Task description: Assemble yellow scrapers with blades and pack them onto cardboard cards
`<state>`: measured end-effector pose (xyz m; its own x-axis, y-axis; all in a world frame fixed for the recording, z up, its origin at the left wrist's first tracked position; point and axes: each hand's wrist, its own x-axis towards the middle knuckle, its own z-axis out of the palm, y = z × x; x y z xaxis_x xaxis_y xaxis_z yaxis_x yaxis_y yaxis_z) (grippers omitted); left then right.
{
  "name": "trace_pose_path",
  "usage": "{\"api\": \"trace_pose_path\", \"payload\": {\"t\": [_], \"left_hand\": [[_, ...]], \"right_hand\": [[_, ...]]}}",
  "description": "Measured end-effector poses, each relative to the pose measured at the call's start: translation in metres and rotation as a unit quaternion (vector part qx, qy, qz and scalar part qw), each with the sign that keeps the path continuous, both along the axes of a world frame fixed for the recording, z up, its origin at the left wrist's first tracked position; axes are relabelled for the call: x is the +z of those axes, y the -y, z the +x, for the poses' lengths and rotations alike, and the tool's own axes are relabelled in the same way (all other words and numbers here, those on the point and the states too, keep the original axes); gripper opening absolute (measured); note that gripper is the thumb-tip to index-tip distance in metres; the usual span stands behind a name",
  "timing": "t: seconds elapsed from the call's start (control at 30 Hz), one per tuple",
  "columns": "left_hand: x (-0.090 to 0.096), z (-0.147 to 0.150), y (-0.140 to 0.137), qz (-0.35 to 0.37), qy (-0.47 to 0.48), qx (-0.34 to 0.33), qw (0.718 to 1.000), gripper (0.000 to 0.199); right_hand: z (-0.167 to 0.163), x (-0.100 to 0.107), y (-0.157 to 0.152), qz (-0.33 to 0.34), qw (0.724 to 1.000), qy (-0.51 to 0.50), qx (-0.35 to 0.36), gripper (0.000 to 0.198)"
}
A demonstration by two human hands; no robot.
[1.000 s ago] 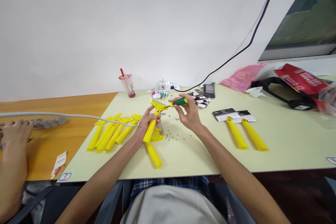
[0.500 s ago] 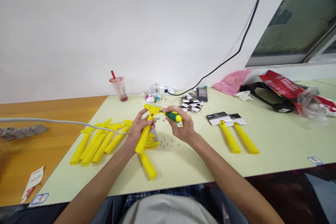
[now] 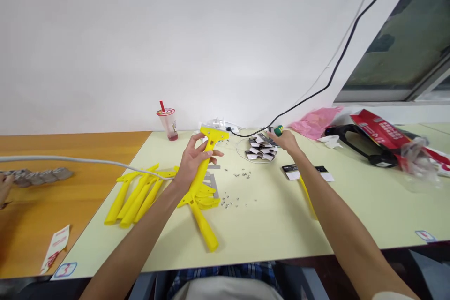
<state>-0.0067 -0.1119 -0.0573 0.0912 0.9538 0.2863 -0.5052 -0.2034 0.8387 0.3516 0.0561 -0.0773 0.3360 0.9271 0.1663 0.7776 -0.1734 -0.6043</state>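
My left hand (image 3: pixel 193 161) is closed around the handle of a yellow scraper (image 3: pixel 202 168), its wide head tilted up and away from me. Stretched out to the far side of the table, my right hand (image 3: pixel 285 140) has a green and yellow screwdriver (image 3: pixel 278 130) in its grip. The fingertips are by a pile of black and white cards (image 3: pixel 260 147); whether they touch a card I cannot tell. Under the held scraper lie more yellow scraper parts (image 3: pixel 204 227). Small screws (image 3: pixel 242 174) and nuts (image 3: pixel 228 200) are scattered on the table between my hands.
Several yellow scraper handles (image 3: pixel 135 201) lie at left, under a grey cable (image 3: pixel 87 161). A cup with a red straw (image 3: pixel 169 124) stands by the wall. Carded scrapers (image 3: pixel 291 172) sit partly behind my right forearm. A pink bag (image 3: pixel 314 122) and red packaging (image 3: pixel 383 129) lie at right.
My right hand has moved the screwdriver away from the scraper head, forward and right to the card pile. My left hand still holds the scraper, now more upright.
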Motion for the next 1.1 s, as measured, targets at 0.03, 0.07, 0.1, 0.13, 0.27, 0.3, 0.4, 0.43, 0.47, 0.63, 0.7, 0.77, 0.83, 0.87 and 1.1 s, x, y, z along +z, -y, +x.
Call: {"api": "trace_pose_path", "payload": {"t": [0.03,0.07,0.1,0.13,0.27,0.3,0.4,0.43,0.47,0.63,0.7,0.77,0.83,0.87,1.1], "left_hand": [[0.009,0.002,-0.003,0.014,-0.001,-0.002,1.0,0.061],[0.018,0.005,-0.007,0.031,-0.004,-0.005,1.0,0.06],[0.027,0.007,-0.01,0.05,-0.009,-0.008,0.999,0.059],[0.036,0.01,-0.014,0.07,-0.014,-0.008,0.997,0.057],[0.066,0.021,-0.029,0.117,-0.029,-0.011,0.993,0.051],[0.072,0.023,-0.032,0.124,-0.031,-0.009,0.992,0.051],[0.083,0.025,-0.04,0.129,-0.042,-0.004,0.991,0.052],[0.085,0.024,-0.042,0.126,-0.043,-0.002,0.991,0.052],[0.086,0.023,-0.045,0.121,-0.042,0.001,0.992,0.052],[0.088,0.006,-0.055,0.093,-0.015,0.023,0.995,0.053],[0.088,-0.002,-0.059,0.087,0.002,0.041,0.995,0.051],[0.088,-0.008,-0.062,0.088,0.018,0.063,0.994,0.05],[0.089,-0.013,-0.066,0.092,0.031,0.085,0.992,0.049],[0.089,-0.014,-0.068,0.094,0.039,0.098,0.99,0.048],[0.08,-0.017,-0.082,0.079,0.072,0.156,0.982,0.041]], "right_hand": [[-0.001,-0.004,-0.009,-0.024,1.0,-0.001,0.0,0.038],[-0.004,-0.008,-0.015,-0.045,0.999,-0.002,0.001,0.038],[-0.008,-0.01,-0.02,-0.065,0.998,-0.005,0.003,0.037],[-0.012,-0.011,-0.022,-0.079,0.997,-0.008,0.009,0.036],[-0.021,0.001,-0.008,-0.102,0.993,-0.027,0.06,0.032],[-0.019,0.008,0.001,-0.101,0.992,-0.029,0.077,0.032],[-0.007,0.04,0.037,-0.084,0.99,-0.005,0.115,0.031],[-0.003,0.053,0.051,-0.079,0.988,0.017,0.128,0.029],[-0.001,0.066,0.066,-0.074,0.98,0.079,0.168,0.026],[-0.038,0.125,0.126,-0.023,0.946,0.146,0.29,0.017],[-0.068,0.138,0.137,-0.037,0.929,0.169,0.326,0.013],[-0.094,0.143,0.141,-0.051,0.917,0.195,0.344,0.008],[-0.11,0.142,0.138,-0.06,0.908,0.189,0.369,0.01],[-0.114,0.139,0.135,-0.069,0.903,0.179,0.383,0.019],[-0.118,0.11,0.101,-0.042,0.88,0.179,0.438,0.048]]}}
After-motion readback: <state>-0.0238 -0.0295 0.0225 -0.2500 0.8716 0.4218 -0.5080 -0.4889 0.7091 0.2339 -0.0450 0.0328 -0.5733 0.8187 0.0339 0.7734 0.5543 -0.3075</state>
